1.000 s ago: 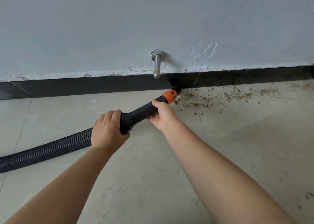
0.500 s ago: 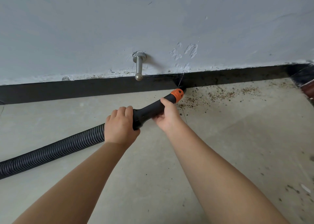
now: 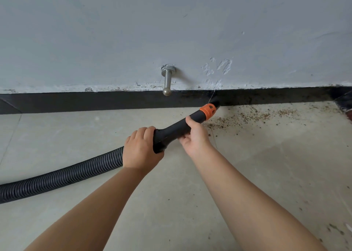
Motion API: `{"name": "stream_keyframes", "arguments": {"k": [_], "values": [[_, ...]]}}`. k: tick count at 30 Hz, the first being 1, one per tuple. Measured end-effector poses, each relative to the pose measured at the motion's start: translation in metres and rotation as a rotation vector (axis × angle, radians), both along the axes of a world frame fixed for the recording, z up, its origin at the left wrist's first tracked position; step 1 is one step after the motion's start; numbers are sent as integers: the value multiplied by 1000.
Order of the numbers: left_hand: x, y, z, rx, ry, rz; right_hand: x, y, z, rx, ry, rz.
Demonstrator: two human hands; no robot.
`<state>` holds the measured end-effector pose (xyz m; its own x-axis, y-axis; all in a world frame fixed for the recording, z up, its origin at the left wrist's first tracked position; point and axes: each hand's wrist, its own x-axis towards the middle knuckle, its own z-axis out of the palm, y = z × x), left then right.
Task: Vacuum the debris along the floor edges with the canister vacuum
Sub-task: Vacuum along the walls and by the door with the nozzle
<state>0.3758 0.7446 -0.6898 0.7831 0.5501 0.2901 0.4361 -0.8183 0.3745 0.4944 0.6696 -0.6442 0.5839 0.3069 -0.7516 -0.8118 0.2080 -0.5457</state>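
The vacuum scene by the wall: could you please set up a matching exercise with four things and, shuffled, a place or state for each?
Things:
1. ribbed hose
2. orange collar
3. metal door stop
4. brown debris

Places or states:
A. sticks out of the wall above the black baseboard
B. scattered on the floor to the right of the nozzle tip
C. trails off to the left behind the left hand
D. rings the nozzle beyond the right hand

Pairs: 1-C, 2-D, 3-A, 4-B
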Motion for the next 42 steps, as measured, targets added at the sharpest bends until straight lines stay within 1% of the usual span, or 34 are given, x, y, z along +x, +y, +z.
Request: {"name": "stream_keyframes", "arguments": {"k": [6,9,12,17,20,25,30,35,38,42], "values": [[-53,39,8,-13,29,69,-46,39,-1,19,21,130],[-86,54,9,4,45,125,-73,60,-2,42,39,201],[-115,66,12,-26,91,195,-98,78,-6,47,80,274],[-138,82,14,-19,176,231,-119,96,-10,58,150,305],[-129,86,15,-11,189,210,-110,96,-7,67,153,263],[-88,77,17,-6,162,110,-77,80,-4,78,124,164],[-42,53,20,-4,144,53,-36,55,2,24,85,68],[-5,25,23,-47,191,37,-8,29,5,-2,48,0],[1,17,22,-50,184,33,-2,23,8,-5,38,-13],[-16,23,16,-5,105,-3,-14,29,9,15,23,-18]]}}
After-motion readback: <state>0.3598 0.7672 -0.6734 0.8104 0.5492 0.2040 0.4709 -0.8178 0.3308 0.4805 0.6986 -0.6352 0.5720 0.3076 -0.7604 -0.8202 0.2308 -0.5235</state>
